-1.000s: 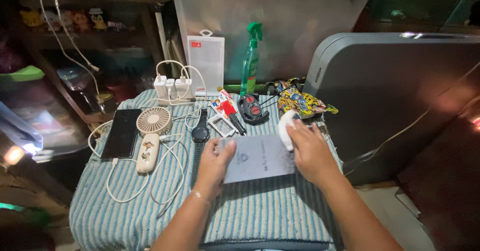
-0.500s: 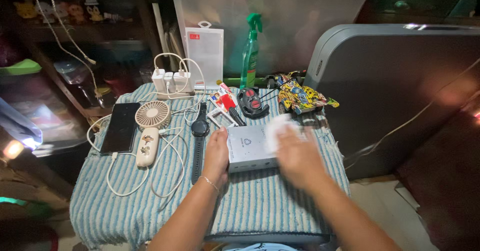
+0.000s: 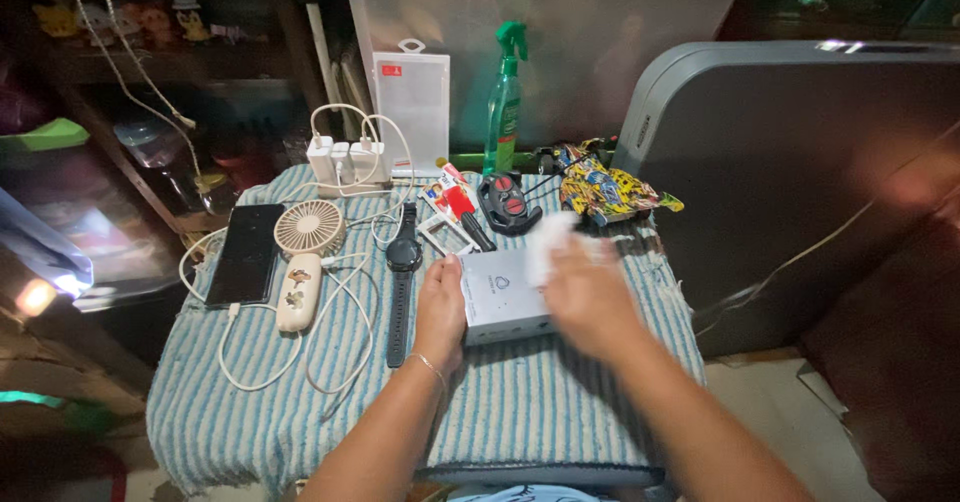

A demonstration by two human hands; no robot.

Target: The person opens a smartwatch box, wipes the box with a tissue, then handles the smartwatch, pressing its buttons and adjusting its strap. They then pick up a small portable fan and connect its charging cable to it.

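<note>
Big grey folding case (image 3: 800, 182) leans at 3 o'clock, right beside the small table with the blue-and-white striped cloth (image 3: 560, 412). Dead centre on the cloth sits a flat grey box (image 3: 497, 300), and that's what both hands are on. Left hand (image 3: 441, 307) is clamped around the box's left edge, fingers curled on it, thin bracelet on the wrist. Right hand (image 3: 585, 297) is blurry over the box's right side, closed around a white cloth or wipe (image 3: 548, 242) at the box's top right corner.

At 12 o'clock there's a green spray bottle (image 3: 505, 97) with a white plastic package (image 3: 412, 97) just to its left. At 10 o'clock a black phone (image 3: 245, 254) lies flat, next to a small beige handheld fan (image 3: 305, 262). A black wristwatch (image 3: 402, 277) lies stretched out just left of the left hand. White chargers (image 3: 345, 159) with cables sit at 11 o'clock, and a colourful patterned pouch (image 3: 605, 190) at 1 o'clock.
</note>
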